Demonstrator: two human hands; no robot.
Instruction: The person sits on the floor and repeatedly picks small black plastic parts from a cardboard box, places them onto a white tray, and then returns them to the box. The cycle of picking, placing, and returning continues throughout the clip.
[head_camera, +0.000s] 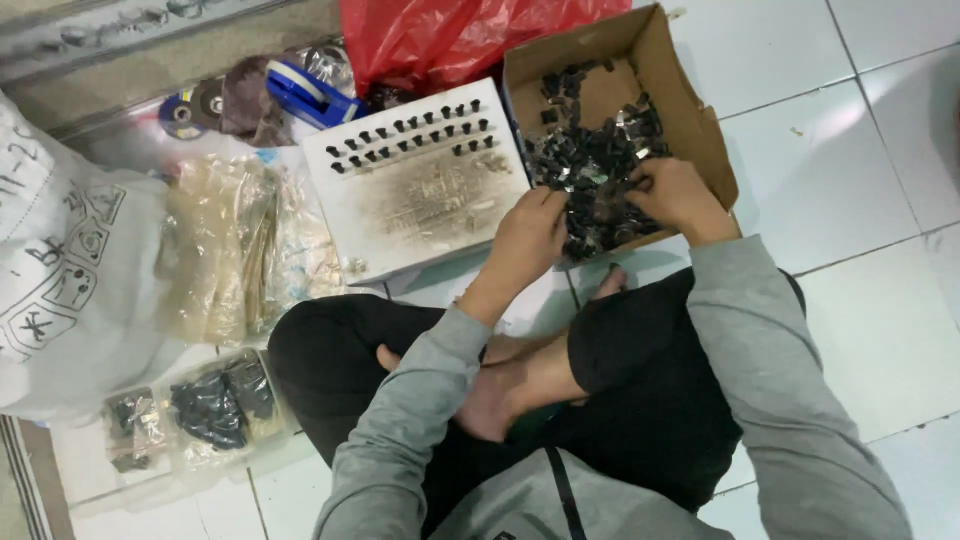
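Inside the cardboard box, both hands' curled fingers dig into black parts.

Crumpled red plastic bag at top. Blue tape dispenser just beside two round grinding discs. Large white printed sack at left, clear plastic bags next to it. Clear bag of black parts on white floor tiles.
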